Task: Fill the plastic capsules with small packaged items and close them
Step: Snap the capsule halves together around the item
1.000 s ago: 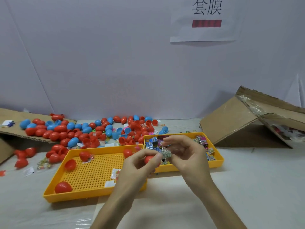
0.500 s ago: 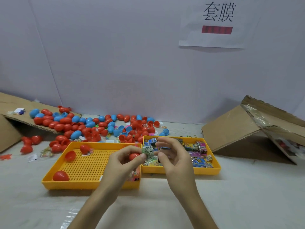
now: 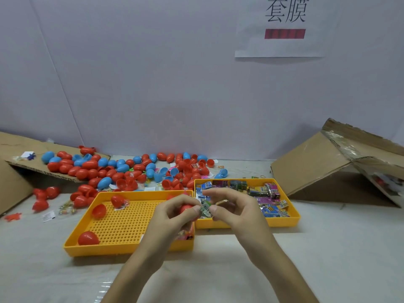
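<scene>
The left hand (image 3: 175, 212) is closed around a red capsule half (image 3: 186, 208), cupping it with the open side turned toward the other hand, most likely so something can be pushed straight in. The right hand (image 3: 237, 209) pinches a small packet (image 3: 205, 209) between thumb and fingertips, its end touching the capsule's mouth, so the filling step looks under way and the closing still to do. Both hands work just above the gap between two yellow trays on the table (image 3: 328, 248): the holed tray (image 3: 122, 221) on the left holds a few red capsule pieces, while the tray of packets (image 3: 282, 221) on the right keeps supplies within easy reach. A heap of red and blue capsules (image 3: 122, 169) lies behind the trays, near the wall.
</scene>
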`<state>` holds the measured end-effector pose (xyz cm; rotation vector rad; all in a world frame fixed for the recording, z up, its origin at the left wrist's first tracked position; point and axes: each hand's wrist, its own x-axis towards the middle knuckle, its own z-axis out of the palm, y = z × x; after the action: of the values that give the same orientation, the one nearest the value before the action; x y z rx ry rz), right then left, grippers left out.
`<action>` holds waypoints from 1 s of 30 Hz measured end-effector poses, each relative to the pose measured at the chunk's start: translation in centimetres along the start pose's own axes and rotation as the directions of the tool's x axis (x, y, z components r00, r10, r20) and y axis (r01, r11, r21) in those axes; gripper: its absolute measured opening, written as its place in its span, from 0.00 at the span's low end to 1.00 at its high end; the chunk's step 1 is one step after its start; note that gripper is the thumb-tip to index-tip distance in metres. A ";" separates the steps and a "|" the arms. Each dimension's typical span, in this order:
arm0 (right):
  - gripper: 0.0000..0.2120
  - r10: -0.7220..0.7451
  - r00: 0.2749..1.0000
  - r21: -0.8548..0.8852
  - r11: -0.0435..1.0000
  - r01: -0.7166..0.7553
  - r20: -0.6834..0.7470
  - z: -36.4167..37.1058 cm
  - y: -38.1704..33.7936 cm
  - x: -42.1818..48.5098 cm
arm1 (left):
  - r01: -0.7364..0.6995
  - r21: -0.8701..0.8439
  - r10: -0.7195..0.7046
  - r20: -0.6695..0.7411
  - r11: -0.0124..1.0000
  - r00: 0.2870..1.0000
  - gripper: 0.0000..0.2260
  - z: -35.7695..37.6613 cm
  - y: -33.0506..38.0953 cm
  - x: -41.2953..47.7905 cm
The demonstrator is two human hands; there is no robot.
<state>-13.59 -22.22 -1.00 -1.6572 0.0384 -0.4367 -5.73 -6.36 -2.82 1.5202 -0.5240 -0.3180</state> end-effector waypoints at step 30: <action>0.06 -0.035 0.974 -0.029 0.999 0.030 -0.222 -0.8 0.3 0.6 | -0.042 -0.246 0.031 -0.046 0.968 0.998 0.16 0.4 1.0 -0.4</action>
<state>-13.22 -23.14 -1.10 -1.6288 0.1843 -0.6481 -6.38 -6.52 -1.87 1.2715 -0.4603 -0.3103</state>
